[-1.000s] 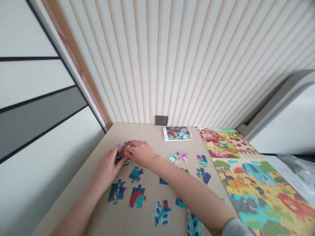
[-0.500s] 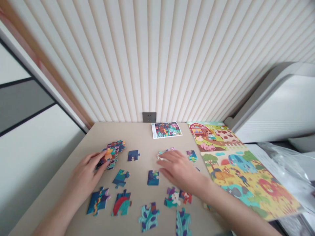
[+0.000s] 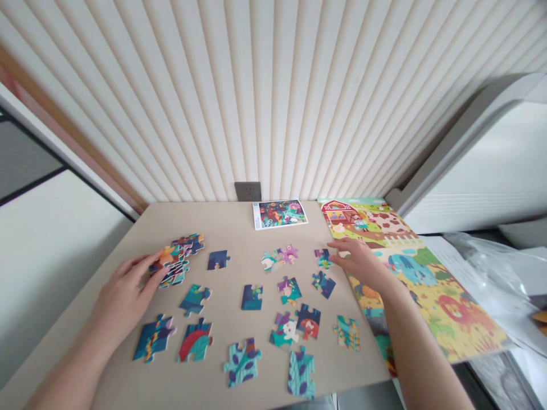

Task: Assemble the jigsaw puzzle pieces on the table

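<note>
Right hand (image 3: pixel 342 256) (head view) has shifted from the pink octopus piece (image 3: pixel 289 254) to a purple-and-green jigsaw piece (image 3: pixel 322 255), fingers parted, contact uncertain; left hand (image 3: pixel 128 290) grips the edge of one jigsaw pile (image 3: pixel 184 250). Beige bench (image 3: pixel 233 228) abuts a cream fluted wall (image 3: pixel 265 97) with one socket (image 3: pixel 248 191). Fifteen loose pieces lie about, plus one picture card (image 3: pixel 282 213), one farm puzzle (image 3: pixel 382 225), one safari puzzle (image 3: pixel 448 310).

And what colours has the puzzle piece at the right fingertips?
The puzzle piece is purple, blue and green, clearest in the head view.
</note>
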The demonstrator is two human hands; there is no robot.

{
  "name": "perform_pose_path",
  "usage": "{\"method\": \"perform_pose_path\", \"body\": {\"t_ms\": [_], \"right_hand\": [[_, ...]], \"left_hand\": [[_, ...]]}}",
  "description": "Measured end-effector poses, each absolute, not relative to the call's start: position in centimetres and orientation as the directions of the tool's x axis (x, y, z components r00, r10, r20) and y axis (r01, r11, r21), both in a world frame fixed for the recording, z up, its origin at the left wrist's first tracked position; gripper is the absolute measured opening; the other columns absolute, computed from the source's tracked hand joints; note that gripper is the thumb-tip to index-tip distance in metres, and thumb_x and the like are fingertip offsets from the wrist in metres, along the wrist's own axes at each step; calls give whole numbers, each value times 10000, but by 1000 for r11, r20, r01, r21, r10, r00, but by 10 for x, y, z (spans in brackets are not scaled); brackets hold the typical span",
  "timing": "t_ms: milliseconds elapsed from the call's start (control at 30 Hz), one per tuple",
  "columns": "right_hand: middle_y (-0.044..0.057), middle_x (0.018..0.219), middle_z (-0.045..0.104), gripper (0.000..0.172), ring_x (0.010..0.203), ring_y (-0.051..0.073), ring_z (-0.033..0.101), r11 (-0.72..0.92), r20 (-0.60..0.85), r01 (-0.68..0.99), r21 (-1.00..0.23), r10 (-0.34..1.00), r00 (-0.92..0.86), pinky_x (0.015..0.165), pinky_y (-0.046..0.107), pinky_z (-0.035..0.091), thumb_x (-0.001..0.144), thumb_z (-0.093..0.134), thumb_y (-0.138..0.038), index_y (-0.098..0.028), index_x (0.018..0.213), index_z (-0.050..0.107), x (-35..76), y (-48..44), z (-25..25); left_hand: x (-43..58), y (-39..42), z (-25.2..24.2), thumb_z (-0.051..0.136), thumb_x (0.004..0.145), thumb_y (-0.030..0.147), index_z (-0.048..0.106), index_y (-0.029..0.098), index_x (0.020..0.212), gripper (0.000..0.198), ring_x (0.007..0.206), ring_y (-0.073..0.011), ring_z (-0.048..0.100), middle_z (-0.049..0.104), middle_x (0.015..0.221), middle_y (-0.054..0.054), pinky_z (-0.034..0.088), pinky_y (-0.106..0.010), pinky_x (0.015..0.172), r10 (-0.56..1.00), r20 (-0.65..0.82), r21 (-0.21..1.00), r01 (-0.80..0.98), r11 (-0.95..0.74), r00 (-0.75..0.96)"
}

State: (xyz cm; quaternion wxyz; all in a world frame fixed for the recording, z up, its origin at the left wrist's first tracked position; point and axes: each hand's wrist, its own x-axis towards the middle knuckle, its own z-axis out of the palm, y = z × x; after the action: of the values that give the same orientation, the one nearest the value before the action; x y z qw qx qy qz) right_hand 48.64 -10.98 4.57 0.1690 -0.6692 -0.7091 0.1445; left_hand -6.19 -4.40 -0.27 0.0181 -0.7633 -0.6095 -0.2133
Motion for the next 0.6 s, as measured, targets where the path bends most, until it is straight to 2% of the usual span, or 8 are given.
{"method": "perform_pose_path", "body": {"t_ms": [67,267,367,467,533,600], "right_hand": [[106,1236,712,384,1184,316,641,79,39,902,-424,997,-69,1039,437,477,900,680,-376,-238,1254,738,488,-113,41],[101,1150,691,389,1093,290,654,118,61,903,-414,993,-102,1015,418,478,868,718,-336,-240,1245,738,484,-111,33],[95,1123,685,313,1069,274,651,122,79,899,-421,992,-98,1002,407,473,891,695,-336,-235,1182,753,477,-115,40],[68,1106,685,227,1036,249,657,132,-12,861,-491,987,-159,940,363,492,897,690,-360,-260,1088,762,472,-126,54],[52,1148,675,309,1053,247,655,132,-128,834,-536,963,-235,925,346,496,859,731,-355,-303,1164,738,470,-136,62],[51,1239,643,536,1113,265,638,109,-227,832,-544,935,-271,959,358,484,797,785,-321,-356,1318,663,468,-143,66]], "left_hand": [[-63,-44,-2,375,1031,529,534,197,1416,533,1199,-296,592,586,1308,-114,476,-456,1073,925,339,218,942,-256,173],[-60,-46,2,384,1039,509,531,181,1418,522,1201,-287,584,585,1299,-114,454,-437,1089,921,353,218,942,-254,166],[-61,-46,1,379,1040,509,527,194,1417,513,1197,-279,585,582,1300,-105,456,-430,1085,923,349,220,943,-249,163],[-63,-45,-3,378,1036,513,518,203,1420,513,1196,-280,587,582,1296,-102,471,-431,1068,931,321,216,944,-250,173],[-64,-44,-5,379,1032,516,513,212,1424,513,1176,-277,602,582,1291,-98,496,-420,1035,939,300,221,946,-238,167],[-63,-44,-6,384,1029,519,504,229,1431,510,1162,-270,612,581,1292,-90,512,-409,1014,945,288,238,945,-225,152]]}}
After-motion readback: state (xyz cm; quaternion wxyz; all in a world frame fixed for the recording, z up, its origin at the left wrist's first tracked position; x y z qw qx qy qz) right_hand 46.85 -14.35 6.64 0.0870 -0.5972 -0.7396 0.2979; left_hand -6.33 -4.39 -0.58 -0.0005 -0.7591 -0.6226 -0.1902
